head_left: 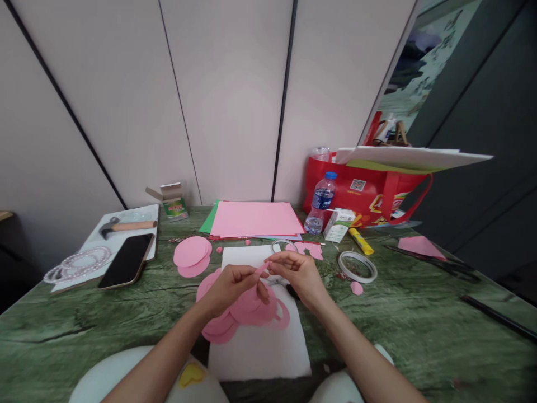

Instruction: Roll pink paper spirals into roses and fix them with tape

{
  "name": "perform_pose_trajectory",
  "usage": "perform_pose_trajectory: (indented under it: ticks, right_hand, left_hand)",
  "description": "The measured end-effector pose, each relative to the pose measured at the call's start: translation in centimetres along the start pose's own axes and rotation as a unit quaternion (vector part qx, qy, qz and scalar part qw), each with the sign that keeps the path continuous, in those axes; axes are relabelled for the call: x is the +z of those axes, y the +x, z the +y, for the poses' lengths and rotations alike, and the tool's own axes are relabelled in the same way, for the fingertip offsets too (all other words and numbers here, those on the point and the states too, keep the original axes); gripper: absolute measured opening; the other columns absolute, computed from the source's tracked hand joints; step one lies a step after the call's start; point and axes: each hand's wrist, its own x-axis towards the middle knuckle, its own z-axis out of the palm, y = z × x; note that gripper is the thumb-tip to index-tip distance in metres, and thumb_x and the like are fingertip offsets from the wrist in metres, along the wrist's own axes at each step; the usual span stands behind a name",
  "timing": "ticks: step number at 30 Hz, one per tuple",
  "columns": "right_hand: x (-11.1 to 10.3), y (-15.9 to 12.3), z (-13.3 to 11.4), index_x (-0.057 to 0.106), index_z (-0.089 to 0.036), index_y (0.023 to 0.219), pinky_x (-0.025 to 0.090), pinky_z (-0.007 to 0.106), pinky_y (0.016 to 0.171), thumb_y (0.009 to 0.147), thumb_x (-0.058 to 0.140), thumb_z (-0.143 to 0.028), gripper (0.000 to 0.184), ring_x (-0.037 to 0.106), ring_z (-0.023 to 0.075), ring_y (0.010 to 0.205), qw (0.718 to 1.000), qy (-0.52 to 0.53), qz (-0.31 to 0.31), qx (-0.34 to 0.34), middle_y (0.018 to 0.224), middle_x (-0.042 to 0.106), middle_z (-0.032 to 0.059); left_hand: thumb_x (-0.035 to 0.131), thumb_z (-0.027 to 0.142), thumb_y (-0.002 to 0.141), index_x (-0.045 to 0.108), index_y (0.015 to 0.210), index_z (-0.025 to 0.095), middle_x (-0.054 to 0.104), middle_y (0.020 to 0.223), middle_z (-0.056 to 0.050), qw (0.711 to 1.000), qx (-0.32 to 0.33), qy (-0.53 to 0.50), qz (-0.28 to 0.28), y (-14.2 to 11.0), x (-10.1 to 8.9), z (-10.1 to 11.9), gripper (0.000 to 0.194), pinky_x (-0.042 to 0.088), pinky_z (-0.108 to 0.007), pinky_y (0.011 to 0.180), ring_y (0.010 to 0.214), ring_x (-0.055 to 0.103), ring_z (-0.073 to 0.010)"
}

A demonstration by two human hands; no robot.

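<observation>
My left hand (232,286) is closed in a pinch on a small pink paper piece (263,269). The fingertips of my right hand (298,274) pinch the same piece from the other side. Below them, a pink paper cutout with a ring-like handle (283,317) lies on a white sheet (260,358). More rounded pink cutouts (220,330) overlap at its left edge. A stack of pink paper circles (192,253) rests left of the sheet. My fingers partly cover the small piece, so its full shape is hidden.
Coloured paper (255,218) lies at the back. A water bottle (321,204), small carton (339,224), glue stick (361,241) and tape roll (357,266) are to the right, before a red bag (335,179). Leftward are a phone (127,261), hammer (130,226) and beads (79,263).
</observation>
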Motion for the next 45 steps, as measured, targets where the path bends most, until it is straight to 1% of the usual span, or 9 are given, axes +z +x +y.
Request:
perform_pose_trajectory:
  ticks: [6,13,19,22,28,32,36,40,45]
  right_hand:
    - [-0.01,-0.06,-0.12,0.064,-0.016,0.067,0.044,0.021,0.054,0.053,0.074,-0.024,0.019,0.056,0.0094,0.053,1.0,0.001,0.014,0.005,0.057,0.062,-0.0019]
    - [0.01,-0.12,-0.17,0.067,-0.016,0.068,0.043,0.021,0.049,0.055,0.073,-0.026,0.018,0.056,0.011,0.052,0.999,-0.03,0.017,0.002,0.058,0.064,0.0008]
    - [-0.21,-0.04,0.12,0.068,-0.018,0.079,0.049,0.028,0.063,0.062,0.068,-0.032,0.022,0.062,0.0154,0.065,0.999,-0.045,-0.002,-0.011,0.07,0.067,0.0033]
    - [-0.37,0.0,0.3,0.068,-0.019,0.083,0.05,0.03,0.063,0.066,0.065,-0.035,0.024,0.062,0.0169,0.068,0.998,-0.058,-0.025,-0.015,0.073,0.067,0.0046]
    - [-0.31,0.04,0.2,0.066,-0.018,0.076,0.046,0.023,0.057,0.061,0.07,-0.027,0.019,0.059,0.0116,0.06,1.0,-0.021,-0.003,-0.007,0.068,0.065,0.0013]
    - [-0.17,0.02,0.0,0.063,-0.017,0.069,0.043,0.02,0.052,0.057,0.072,-0.023,0.017,0.056,0.0085,0.053,1.0,-0.003,0.005,-0.004,0.058,0.061,-0.0027]
    - [-0.06,-0.02,-0.12,0.062,-0.016,0.065,0.043,0.02,0.049,0.055,0.073,-0.025,0.017,0.055,0.0091,0.05,0.999,-0.021,0.018,-0.017,0.055,0.061,-0.0017]
    - [-0.03,-0.05,-0.19,0.066,-0.016,0.071,0.047,0.025,0.054,0.057,0.072,-0.029,0.019,0.058,0.0124,0.055,0.999,-0.036,0.028,-0.015,0.059,0.064,0.0007]
    - [-0.15,-0.05,-0.22,0.068,-0.018,0.08,0.049,0.029,0.065,0.064,0.066,-0.032,0.022,0.062,0.0152,0.066,0.999,-0.049,0.004,-0.022,0.072,0.067,0.0035]
  left_hand:
    - [0.042,0.033,0.084,0.063,0.07,0.011,0.068,0.068,-0.008,1.0,-0.008,-0.012,-0.006,-0.09,-0.03,0.0,0.034,0.041,-0.03,0.076,0.069,0.061,-0.0171]
    - [0.043,0.032,0.084,0.063,0.069,0.011,0.066,0.066,-0.006,1.0,-0.015,-0.026,-0.008,-0.13,0.04,0.11,0.033,0.042,-0.027,0.07,0.064,0.059,-0.0154]
    - [0.044,0.034,0.083,0.063,0.07,0.011,0.066,0.067,-0.007,1.0,-0.012,-0.009,0.009,-0.07,-0.05,0.13,0.032,0.041,-0.028,0.071,0.067,0.059,-0.0164]
    - [0.043,0.034,0.084,0.064,0.071,0.011,0.067,0.067,-0.007,1.0,-0.014,-0.008,0.01,-0.07,-0.06,0.18,0.033,0.041,-0.028,0.074,0.069,0.06,-0.0165]
    - [0.044,0.034,0.083,0.063,0.071,0.011,0.067,0.067,-0.007,1.0,-0.007,-0.015,-0.002,-0.05,-0.11,0.05,0.032,0.042,-0.029,0.075,0.069,0.06,-0.0174]
    - [0.043,0.034,0.084,0.063,0.069,0.011,0.067,0.068,-0.009,1.0,-0.006,-0.021,-0.011,-0.07,-0.07,0.16,0.034,0.042,-0.031,0.077,0.071,0.061,-0.0185]
    - [0.042,0.035,0.084,0.063,0.069,0.011,0.068,0.069,-0.009,0.999,-0.004,-0.028,-0.016,-0.11,-0.01,0.24,0.035,0.043,-0.033,0.078,0.072,0.061,-0.0186]
    - [0.041,0.035,0.084,0.063,0.069,0.011,0.068,0.069,-0.008,1.0,-0.007,-0.017,-0.011,-0.09,-0.01,0.27,0.035,0.042,-0.032,0.078,0.071,0.061,-0.0185]
    - [0.041,0.035,0.084,0.063,0.07,0.012,0.068,0.066,-0.006,1.0,-0.009,0.0,0.002,-0.05,-0.04,0.41,0.034,0.04,-0.032,0.079,0.068,0.061,-0.0171]
